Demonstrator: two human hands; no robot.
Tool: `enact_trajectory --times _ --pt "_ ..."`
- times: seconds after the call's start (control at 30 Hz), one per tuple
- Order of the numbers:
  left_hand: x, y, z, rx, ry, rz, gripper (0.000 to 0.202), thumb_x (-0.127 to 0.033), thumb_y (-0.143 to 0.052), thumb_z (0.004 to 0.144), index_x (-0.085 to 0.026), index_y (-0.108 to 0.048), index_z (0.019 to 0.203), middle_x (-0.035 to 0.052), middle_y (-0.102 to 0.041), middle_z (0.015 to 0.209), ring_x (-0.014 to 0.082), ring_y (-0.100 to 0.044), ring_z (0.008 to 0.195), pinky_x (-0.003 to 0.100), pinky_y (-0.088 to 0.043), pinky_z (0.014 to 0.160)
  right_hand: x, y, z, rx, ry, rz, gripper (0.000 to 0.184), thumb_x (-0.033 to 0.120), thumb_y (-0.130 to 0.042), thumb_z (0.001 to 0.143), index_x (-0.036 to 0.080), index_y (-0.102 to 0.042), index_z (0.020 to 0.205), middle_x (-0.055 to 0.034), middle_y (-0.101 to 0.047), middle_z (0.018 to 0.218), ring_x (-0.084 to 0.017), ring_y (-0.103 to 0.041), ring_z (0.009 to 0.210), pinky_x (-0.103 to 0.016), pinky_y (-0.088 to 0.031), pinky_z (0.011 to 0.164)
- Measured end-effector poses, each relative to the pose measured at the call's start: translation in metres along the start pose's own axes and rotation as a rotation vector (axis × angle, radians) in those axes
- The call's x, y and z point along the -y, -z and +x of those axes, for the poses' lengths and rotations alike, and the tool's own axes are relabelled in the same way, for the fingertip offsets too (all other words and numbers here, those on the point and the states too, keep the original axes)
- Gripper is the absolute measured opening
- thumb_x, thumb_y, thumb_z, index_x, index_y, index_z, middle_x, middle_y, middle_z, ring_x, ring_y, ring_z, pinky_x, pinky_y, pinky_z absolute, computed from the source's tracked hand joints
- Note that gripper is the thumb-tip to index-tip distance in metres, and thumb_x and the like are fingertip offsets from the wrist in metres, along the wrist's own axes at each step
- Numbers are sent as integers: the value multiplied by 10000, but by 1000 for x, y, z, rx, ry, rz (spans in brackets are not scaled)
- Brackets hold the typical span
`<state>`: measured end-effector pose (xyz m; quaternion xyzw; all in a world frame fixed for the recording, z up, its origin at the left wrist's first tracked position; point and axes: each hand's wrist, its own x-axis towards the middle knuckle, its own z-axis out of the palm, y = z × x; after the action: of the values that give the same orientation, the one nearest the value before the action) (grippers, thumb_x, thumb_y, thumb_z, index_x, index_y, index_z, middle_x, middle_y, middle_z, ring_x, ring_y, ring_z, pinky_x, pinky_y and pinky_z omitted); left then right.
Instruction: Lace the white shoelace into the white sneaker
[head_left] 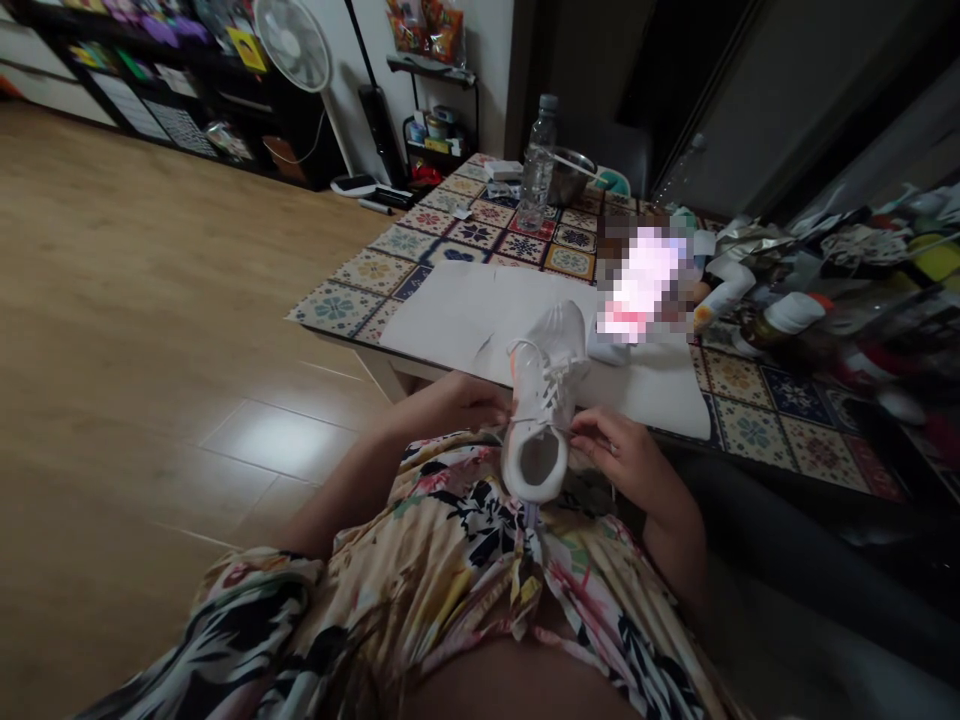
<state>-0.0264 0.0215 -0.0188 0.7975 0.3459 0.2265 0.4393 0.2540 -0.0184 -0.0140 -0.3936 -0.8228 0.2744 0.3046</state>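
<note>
Both hands hold a white sneaker (541,405) above the lap, its opening toward the person and its toe pointing far. The left hand (457,407) grips the shoe's left side, while the right hand (622,460) presses against its right side, near the opening and below the white laces (555,375). Farther off, a sheet of white paper (480,320) lies on a tile-patterned table (337,310), with a plastic water bottle (537,165) and a steel bowl (570,175) at its far end.
</note>
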Motion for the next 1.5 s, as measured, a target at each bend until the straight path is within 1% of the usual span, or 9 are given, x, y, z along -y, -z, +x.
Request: enact_trajectory --times 0.27,0.37,0.47,0.6,0.7,0.87,1.0,1.23,1.5 --pt "-9 16 -6 65 -300 -84 206 -311 -635 916 -121 -683 852 136 -685 979 183 -635 914 278 -499 829 -10 16 0 86 88 229 182 347 -613 947 220 -670 828 -31 -646 816 -168 -614 785 -291 -486 747" --pt "-10 1 -2 -58 -330 -348 250 -371 -692 882 -132 -672 813 140 -673 1052 201 -631 1002 321 -501 895 -10 11 0 14 118 436 218 423 -682 891 230 -698 791 -53 -677 905 -196 -642 879 -342 -511 841" --pt "-14 -24 6 -211 -249 -651 294 -421 -732 844 -147 -648 776 83 -687 918 166 -649 872 296 -519 801 -7 -9 3 -123 136 659 214 454 -691 876 256 -703 798 -54 -710 975 -231 -656 987 -408 -515 907" --pt "-24 -45 13 -290 -227 -639 303 -432 -772 803 -151 -674 745 42 -649 739 144 -620 723 270 -503 702 -2 -38 10 -262 98 827 211 468 -702 864 264 -689 810 -19 -687 809 -199 -657 803 -361 -542 760" --pt "-27 -46 14 -287 -283 -506 311 -457 -744 823 -164 -705 725 61 -662 742 158 -623 730 282 -507 708 2 -45 13 -360 31 716 213 454 -704 862 249 -702 807 -11 -642 766 -170 -617 716 -299 -518 646" --pt "-24 -52 16 -363 -315 -490 280 -433 -765 811 -166 -707 747 57 -658 749 155 -617 746 276 -515 736 10 -43 14 -405 71 397 66 292 -667 903 260 -716 871 -13 -678 853 -163 -637 807 -294 -522 735" --pt "-23 -58 20 -388 -253 -653 351 -373 -834 744 -155 -700 984 42 -659 829 128 -609 724 236 -508 678 11 -44 12 -431 75 396 31 264 -692 884 266 -664 896 11 -680 824 -150 -637 760 -273 -515 710" --pt "-25 -56 15 -467 -269 -381 199 -338 -738 839 -145 -694 815 67 -679 826 149 -611 778 268 -489 741 14 -41 11 -389 92 285 61 295 -679 888 247 -647 870 -20 -686 847 -180 -641 805 -316 -518 742" --pt "-25 -57 13 -419 -245 -328 121 -265 -684 848 -160 -671 790 55 -664 827 149 -600 793 275 -483 754 13 -50 11 -576 -10 368 86 296 -634 909 242 -607 848 2 -630 762 -156 -605 707 -277 -514 654"
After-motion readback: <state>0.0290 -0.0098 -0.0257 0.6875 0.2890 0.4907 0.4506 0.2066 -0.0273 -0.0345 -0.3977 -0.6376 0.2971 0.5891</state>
